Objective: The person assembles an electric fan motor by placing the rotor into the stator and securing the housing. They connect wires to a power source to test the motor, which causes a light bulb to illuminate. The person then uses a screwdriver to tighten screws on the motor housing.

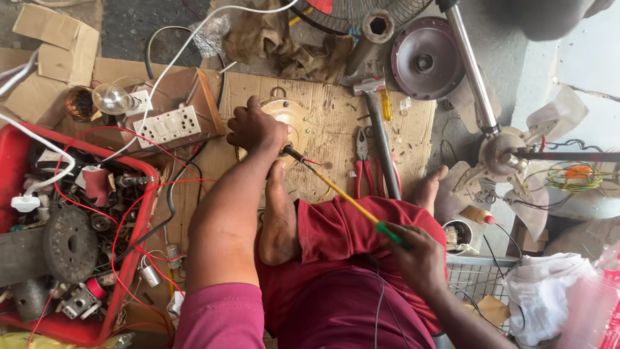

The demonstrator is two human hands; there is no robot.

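Head view: seen from above, person seated on cardboard, legs in red trousers
Left hand (255,128): clenched over round brass-coloured motor housing (290,116), pressing it down at 12 o'clock from the knees
Right hand (420,258): grasping green handle of yellow-shafted soldering iron (342,197), at 4 o'clock from the housing
Iron tip: dark, touching the housing just beside the left hand's fingers
Pliers (365,165): red-handled, lying at 3 o'clock from the housing
Hammer (378,129): beside the pliers, head toward 12 o'clock
Switchboard (169,126): white, at 9 o'clock from the left hand
Red crate (139,258): at 8 o'clock, full of wires and motor parts
Fan blades (516,155): well apart, at 3 o'clock
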